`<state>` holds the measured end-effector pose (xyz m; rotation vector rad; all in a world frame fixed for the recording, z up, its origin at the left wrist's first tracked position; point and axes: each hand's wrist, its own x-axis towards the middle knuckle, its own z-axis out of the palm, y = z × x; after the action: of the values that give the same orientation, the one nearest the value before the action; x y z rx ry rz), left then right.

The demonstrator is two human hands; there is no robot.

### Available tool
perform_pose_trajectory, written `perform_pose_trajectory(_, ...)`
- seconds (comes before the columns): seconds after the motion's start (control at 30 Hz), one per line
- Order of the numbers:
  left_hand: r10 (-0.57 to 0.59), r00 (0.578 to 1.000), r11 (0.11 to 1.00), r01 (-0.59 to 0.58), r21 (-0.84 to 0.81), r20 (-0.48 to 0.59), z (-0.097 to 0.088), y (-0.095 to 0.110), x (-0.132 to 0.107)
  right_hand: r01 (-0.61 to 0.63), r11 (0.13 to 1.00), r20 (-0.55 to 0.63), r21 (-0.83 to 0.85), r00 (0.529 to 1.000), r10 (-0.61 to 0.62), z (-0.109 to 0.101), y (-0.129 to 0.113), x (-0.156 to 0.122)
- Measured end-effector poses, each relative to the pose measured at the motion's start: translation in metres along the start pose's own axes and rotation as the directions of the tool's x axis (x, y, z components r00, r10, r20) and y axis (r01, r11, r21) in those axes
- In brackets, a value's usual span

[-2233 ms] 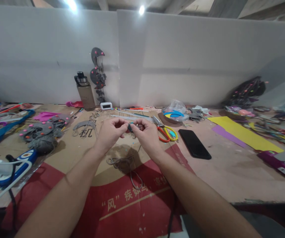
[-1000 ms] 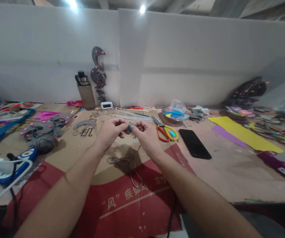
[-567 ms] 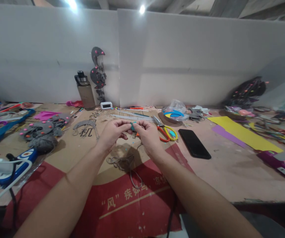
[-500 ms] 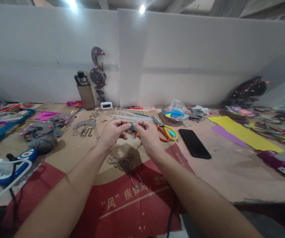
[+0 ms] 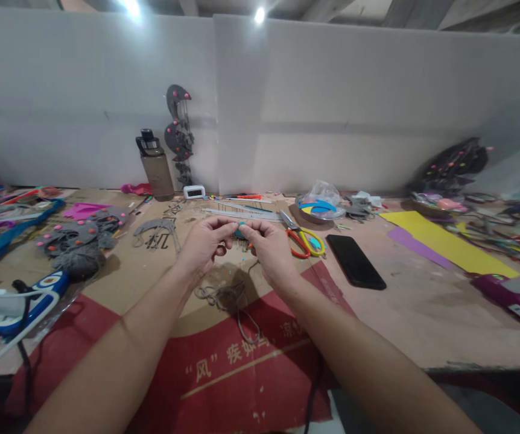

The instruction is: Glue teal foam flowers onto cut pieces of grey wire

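A small teal piece (image 5: 240,228) is pinched between the fingertips of both hands, above the cardboard; its exact kind is too small to make out. My left hand (image 5: 206,244) grips its left side, thumb and forefinger closed. On the other side my right hand (image 5: 269,246) holds it the same way. Beneath the hands a loose tangle of grey cord (image 5: 226,294) lies on the cardboard sheet (image 5: 224,374). Scissors (image 5: 304,238) with red and yellow handles rest just right of my right hand. A grey cut-out piece (image 5: 157,230) lies left of my left hand.
A black phone (image 5: 355,261) lies to the right, near yellow sheets (image 5: 450,241). Behind stand a bottle (image 5: 157,172), a small white clock (image 5: 193,192) and a bowl (image 5: 318,212) with a plastic bag. Grey yarn (image 5: 79,260) and a blue power strip (image 5: 29,307) are at left.
Both hands stay in nearly the same place. The teal piece has turned slightly between the fingertips, and the left fingers have curled in a little.
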<state>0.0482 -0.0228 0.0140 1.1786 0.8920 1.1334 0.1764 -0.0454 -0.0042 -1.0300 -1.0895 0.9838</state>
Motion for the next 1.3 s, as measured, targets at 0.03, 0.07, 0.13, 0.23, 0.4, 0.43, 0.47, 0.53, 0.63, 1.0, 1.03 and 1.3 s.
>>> perform_pose_trajectory(0.03, 0.014, 1.0, 1.0, -0.013, 0.011, -0.01, 0.0, 0.0, 0.0, 0.004, 1.0, 0.01, -0.001, 1.0, -0.004, 0.0, 0.001, 0.0)
perform_pose_trajectory(0.07, 0.031, 0.999, 0.999, -0.031, 0.026, -0.021, 0.0, -0.001, 0.0, 0.011, 1.0, 0.024, -0.008, 1.0, -0.011, 0.0, 0.002, 0.001)
perform_pose_trajectory(0.13, 0.068, 0.997, 0.996, -0.065, 0.059, -0.037, -0.001, -0.001, 0.001, 0.039, 0.999, 0.043, -0.033, 0.998, -0.037, 0.0, 0.003, 0.001)
perform_pose_trajectory(0.23, 0.095, 0.994, 0.991, -0.09, 0.099, -0.046, -0.003, -0.002, 0.002, 0.113, 0.991, 0.015, -0.072, 0.994, -0.112, -0.001, 0.004, 0.002)
perform_pose_trajectory(0.4, 0.124, 0.99, 0.977, -0.111, 0.182, -0.066, -0.005, -0.001, 0.003, 0.255, 0.943, 0.027, -0.213, 0.966, -0.256, -0.002, -0.004, -0.003)
perform_pose_trajectory(0.43, 0.132, 0.989, 0.972, -0.116, 0.206, -0.069, -0.005, -0.001, 0.003, 0.273, 0.928, 0.03, -0.253, 0.961, -0.274, -0.002, -0.006, -0.004)
perform_pose_trajectory(0.47, 0.141, 0.987, 0.965, -0.122, 0.231, -0.071, -0.005, -0.001, 0.002, 0.287, 0.913, 0.032, -0.292, 0.956, -0.29, -0.003, -0.008, -0.005)
perform_pose_trajectory(0.53, 0.162, 0.985, 0.949, -0.139, 0.282, -0.06, -0.004, 0.0, 0.001, 0.317, 0.875, 0.044, -0.366, 0.945, -0.324, -0.004, -0.012, -0.006)
perform_pose_trajectory(0.63, 0.192, 0.981, 0.924, -0.168, 0.343, -0.039, -0.002, 0.002, -0.001, 0.379, 0.794, 0.075, -0.476, 0.916, -0.393, -0.007, -0.015, -0.006)
perform_pose_trajectory(1.0, 0.202, 0.979, 0.905, -0.183, 0.384, -0.011, 0.0, 0.006, -0.005, 0.496, 0.617, 0.174, -0.611, 0.845, -0.507, -0.013, -0.016, -0.003)
perform_pose_trajectory(1.03, 0.203, 0.979, 0.905, -0.183, 0.384, -0.012, 0.0, 0.006, -0.005, 0.494, 0.619, 0.173, -0.611, 0.846, -0.504, -0.013, -0.015, -0.003)
perform_pose_trajectory(1.3, 0.211, 0.977, 0.874, -0.197, 0.443, 0.018, 0.0, 0.008, -0.006, 0.47, 0.637, 0.175, -0.612, 0.865, -0.47, -0.013, -0.013, -0.003)
